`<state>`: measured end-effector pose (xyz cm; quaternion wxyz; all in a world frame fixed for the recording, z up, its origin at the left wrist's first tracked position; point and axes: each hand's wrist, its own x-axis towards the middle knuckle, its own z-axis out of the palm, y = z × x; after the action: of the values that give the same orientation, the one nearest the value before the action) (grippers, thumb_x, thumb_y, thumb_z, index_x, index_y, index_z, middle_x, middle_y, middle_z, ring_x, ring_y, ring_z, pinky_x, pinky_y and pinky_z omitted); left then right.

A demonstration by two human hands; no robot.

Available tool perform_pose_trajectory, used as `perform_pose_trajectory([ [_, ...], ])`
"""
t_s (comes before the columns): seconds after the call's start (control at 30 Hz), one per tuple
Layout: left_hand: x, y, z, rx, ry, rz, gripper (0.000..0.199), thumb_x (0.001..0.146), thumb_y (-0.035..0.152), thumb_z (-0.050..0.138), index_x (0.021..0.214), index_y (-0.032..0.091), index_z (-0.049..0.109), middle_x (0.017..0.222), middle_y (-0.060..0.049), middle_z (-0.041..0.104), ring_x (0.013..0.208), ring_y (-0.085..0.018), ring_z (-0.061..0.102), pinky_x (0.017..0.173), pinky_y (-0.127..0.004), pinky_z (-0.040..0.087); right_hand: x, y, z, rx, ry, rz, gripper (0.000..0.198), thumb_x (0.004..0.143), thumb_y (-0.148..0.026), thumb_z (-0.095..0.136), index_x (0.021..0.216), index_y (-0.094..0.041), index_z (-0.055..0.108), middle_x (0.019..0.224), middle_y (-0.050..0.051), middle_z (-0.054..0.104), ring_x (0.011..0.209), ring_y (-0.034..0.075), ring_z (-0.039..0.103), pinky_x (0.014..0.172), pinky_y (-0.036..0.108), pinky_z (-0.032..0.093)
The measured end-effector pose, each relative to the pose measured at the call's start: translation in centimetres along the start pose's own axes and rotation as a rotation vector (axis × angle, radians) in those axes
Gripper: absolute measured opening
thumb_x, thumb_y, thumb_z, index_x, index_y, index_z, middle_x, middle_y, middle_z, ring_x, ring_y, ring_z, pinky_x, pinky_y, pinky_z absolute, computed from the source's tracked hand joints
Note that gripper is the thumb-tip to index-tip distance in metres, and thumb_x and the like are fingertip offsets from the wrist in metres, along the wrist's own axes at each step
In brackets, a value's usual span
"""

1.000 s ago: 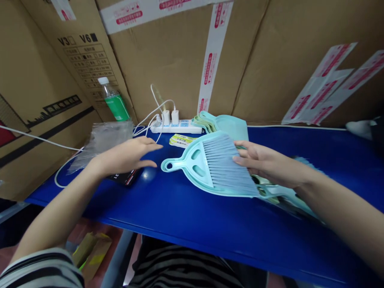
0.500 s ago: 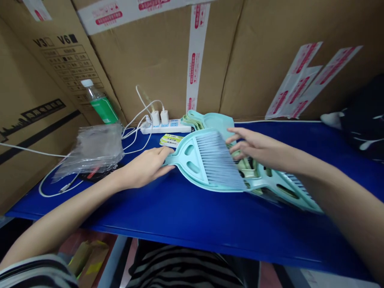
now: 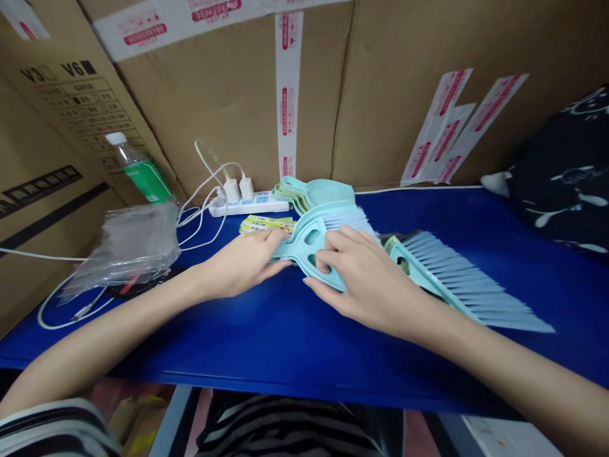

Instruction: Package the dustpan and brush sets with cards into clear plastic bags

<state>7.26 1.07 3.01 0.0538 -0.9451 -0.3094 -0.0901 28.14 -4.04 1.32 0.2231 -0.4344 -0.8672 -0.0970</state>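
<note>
My left hand is closed round the handle end of a light-blue brush, whose handle lies along that of a matching dustpan beneath it. Over the brush head, my right hand presses with curled fingers, its thumb at the near edge; what lies under the palm is hidden. Pale bristles show behind the right knuckles. Another light-blue brush lies right of that hand, bristles fanned to the right. Behind, against the cardboard, sits a stack of blue and green dustpans.
A white power strip with plugged chargers and cables stands at the back. Left of it are a green-labelled bottle and clear plastic bags. Small printed cards lie behind my left hand. A dark patterned bag is at far right.
My right hand has come down from above the bristles onto the brush head and closed there. The left hand keeps its hold. At right, another brush's bristles now show more fully.
</note>
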Motion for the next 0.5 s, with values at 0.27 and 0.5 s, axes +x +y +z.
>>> perform_pose_trajectory([
  [0.27,5.7,-1.8,-1.4,0.009,0.054,0.038,0.028,0.090,0.025,0.055,0.115,0.013,0.055,0.110,-0.011,0.060,0.097,-0.024,0.062,0.084,-0.036,0.050,0.0,1.2,-2.9,-0.413,0.081,0.050,0.031,0.090,-0.029,0.047,0.069,-0.018,0.067,0.066,0.009,0.053,0.071,0.024,0.046,0.061,0.035,0.025],
  [0.5,12.1,-5.3,-0.1,0.050,0.054,-0.010,0.032,0.094,0.027,0.050,0.120,0.011,0.058,0.113,-0.014,0.057,0.105,-0.025,0.058,0.089,-0.036,0.045,-1.5,3.5,-5.1,-0.561,0.079,0.145,0.048,0.097,-0.034,0.031,0.066,-0.017,0.064,0.064,0.010,0.049,0.066,0.024,0.045,0.058,0.036,0.023],
])
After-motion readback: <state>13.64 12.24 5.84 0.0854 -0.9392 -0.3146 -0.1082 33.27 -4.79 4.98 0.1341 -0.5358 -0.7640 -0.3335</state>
